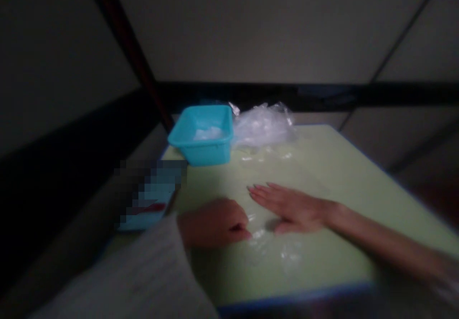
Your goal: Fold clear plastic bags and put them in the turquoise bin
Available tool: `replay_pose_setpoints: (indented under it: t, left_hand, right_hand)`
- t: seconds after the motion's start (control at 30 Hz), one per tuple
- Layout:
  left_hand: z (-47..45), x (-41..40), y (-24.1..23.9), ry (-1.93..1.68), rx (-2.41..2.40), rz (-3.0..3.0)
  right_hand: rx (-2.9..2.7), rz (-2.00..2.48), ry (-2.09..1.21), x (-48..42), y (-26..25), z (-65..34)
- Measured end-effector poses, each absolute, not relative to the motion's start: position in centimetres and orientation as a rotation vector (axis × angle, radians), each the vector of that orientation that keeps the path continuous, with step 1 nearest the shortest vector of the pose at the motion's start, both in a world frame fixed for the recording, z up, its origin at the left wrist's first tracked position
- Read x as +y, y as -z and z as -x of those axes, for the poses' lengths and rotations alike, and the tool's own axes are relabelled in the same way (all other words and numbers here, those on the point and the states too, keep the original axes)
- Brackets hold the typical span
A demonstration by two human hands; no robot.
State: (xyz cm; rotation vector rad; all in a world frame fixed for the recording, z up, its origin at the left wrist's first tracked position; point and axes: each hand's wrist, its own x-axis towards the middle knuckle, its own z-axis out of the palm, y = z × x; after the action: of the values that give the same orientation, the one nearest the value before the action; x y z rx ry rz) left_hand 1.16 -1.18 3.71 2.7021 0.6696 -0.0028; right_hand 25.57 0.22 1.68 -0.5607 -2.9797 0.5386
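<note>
A clear plastic bag (272, 247) lies flat on the pale green table (340, 175), close to me. My right hand (290, 206) rests flat on it, fingers stretched out and pointing left. My left hand (215, 223), coming out of a light sleeve, is curled at the bag's left edge, fingertips pinched together on the plastic. The picture is dim and soft, so the bag's outline is faint.
A turquoise plastic tub (202, 139) with something white inside stands at the table's far left. A heap of crumpled clear plastic bags (263, 125) lies just right of it. A blurred-out blue item (147, 199) sits at the table's left edge.
</note>
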Motion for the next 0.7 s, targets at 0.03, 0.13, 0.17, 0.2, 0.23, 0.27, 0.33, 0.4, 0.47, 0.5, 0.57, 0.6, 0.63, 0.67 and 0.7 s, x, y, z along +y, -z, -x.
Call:
replay_pose_setpoints:
  t: [0.03, 0.13, 0.17, 0.2, 0.23, 0.27, 0.33, 0.4, 0.47, 0.5, 0.57, 0.6, 0.63, 0.67, 0.7]
  left_hand:
    - [-1.2, -1.2, -3.7, 0.006, 0.666, -2.698]
    - [-1.1, -1.2, -3.6, 0.005, 0.66, -2.677]
    - [-1.1, -1.2, -3.6, 0.002, 0.658, -2.669]
    - [-1.1, -1.2, -3.6, 0.002, 0.657, -2.663]
    - [-1.1, -1.2, -3.6, 0.004, 0.657, -2.659]
    - [-1.1, -1.2, -3.6, 0.007, 0.659, -2.657]
    - [-1.1, -1.2, -3.5, 0.009, 0.667, -2.653]
    - [-1.0, -1.1, -3.5, 0.018, 0.672, -2.648]
    - [-0.9, -0.9, -3.6, 0.032, 0.672, -2.633]
    - [-1.0, -0.9, -3.8, 0.03, 0.673, -2.616]
    - [-1.3, -1.0, -4.3, -0.031, 0.676, -2.546]
    - [-1.5, -1.2, -4.6, -0.101, 0.666, -2.486]
    - [-1.9, -1.5, -4.8, -0.179, 0.641, -2.408]
    - [-2.4, -2.0, -5.0, -0.264, 0.599, -2.318]
    - [-2.8, -2.5, -5.2, -0.326, 0.52, -2.21]
  right_hand:
    - [-2.974, 0.596, -0.529, 0.6, -1.7, -26.2]
    - [-2.944, 0.742, -0.467, 1.6, -1.8, -28.3]
    - [-2.932, 0.796, -0.442, 1.9, -1.8, -29.1]
    - [-2.916, 0.846, -0.416, 2.2, -1.8, -29.9]
    - [-2.901, 0.89, -0.393, 2.5, -1.8, -30.7]
    - [-2.883, 0.93, -0.365, 2.8, -1.7, -31.5]
    - [-2.844, 1.016, -0.32, 3.4, -1.5, -32.9]
    - [-2.8, 1.118, -0.292, 3.8, -1.2, -34.0]
    - [-2.776, 1.194, -0.287, 4.2, -1.0, -34.7]
    - [-2.772, 1.21, -0.288, 4.3, -1.0, -34.9]
    - [-2.762, 1.219, -0.274, 4.3, -1.2, -35.0]
    - [-2.747, 1.216, -0.253, 4.2, -1.5, -34.8]
    - [-2.727, 1.208, -0.223, 4.1, -1.9, -34.6]
    - [-2.705, 1.196, -0.192, 4.0, -2.3, -34.4]
    - [-2.687, 1.179, -0.165, 3.8, -2.6, -34.1]
